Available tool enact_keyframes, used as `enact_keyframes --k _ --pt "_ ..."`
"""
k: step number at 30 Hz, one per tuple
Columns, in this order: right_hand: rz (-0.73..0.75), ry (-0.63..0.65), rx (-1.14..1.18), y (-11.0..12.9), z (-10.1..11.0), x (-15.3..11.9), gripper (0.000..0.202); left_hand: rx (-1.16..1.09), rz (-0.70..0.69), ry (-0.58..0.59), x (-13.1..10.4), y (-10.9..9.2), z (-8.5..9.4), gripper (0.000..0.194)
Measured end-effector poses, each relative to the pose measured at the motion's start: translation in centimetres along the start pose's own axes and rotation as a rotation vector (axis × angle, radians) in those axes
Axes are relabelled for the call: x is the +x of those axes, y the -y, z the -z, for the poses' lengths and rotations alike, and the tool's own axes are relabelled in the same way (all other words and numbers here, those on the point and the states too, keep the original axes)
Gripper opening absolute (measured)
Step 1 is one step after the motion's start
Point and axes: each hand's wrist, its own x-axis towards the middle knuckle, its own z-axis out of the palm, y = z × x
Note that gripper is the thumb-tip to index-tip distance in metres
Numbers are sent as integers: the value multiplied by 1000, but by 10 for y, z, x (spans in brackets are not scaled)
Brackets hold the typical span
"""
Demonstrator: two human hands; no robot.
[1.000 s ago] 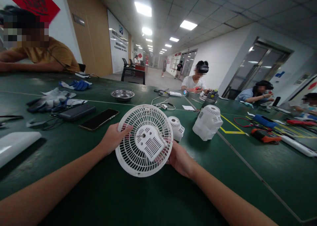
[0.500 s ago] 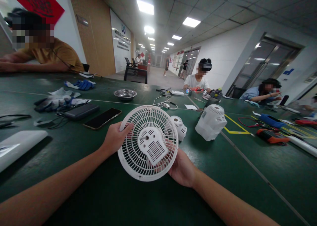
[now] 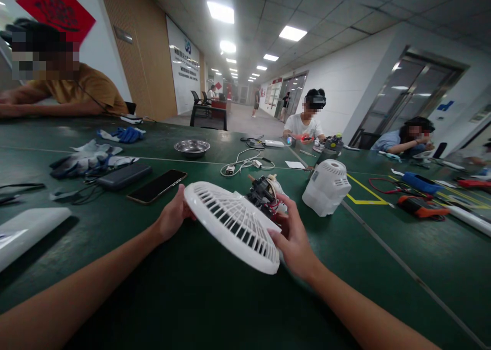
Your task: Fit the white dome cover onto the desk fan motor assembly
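At frame centre, fingers of left hand (image 3: 171, 218) and right hand (image 3: 298, 240) grip tilted white fan grille (image 3: 233, 223), exposed motor (image 3: 261, 192) behind.

A person's bare left forearm (image 3: 103, 271) and right forearm (image 3: 356, 299) angle inward. The left hand (image 3: 172, 217) points its thumb (image 3: 181, 192) upward, other fingers mostly hidden. Apart from it, slightly lower, the right hand (image 3: 297, 242) curls in a grip, thumb extended leftward.
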Motion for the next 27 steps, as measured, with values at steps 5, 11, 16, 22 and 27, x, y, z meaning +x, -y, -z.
enact_keyframes --k 5,11,16,22,27 --pt "166 67 -329 -11 5 1 79 -176 196 280 3 0 4 61" --pt "248 151 -613 -16 8 7 83 -25 217 218 13 9 5 46" --pt "337 97 -641 -19 23 17 60 61 163 162 10 8 3 43" --pt "328 -279 -866 -42 52 42 66 155 85 136 3 3 -1 42" --pt "217 -208 -888 -61 62 55 80 189 69 136 2 0 -3 44"
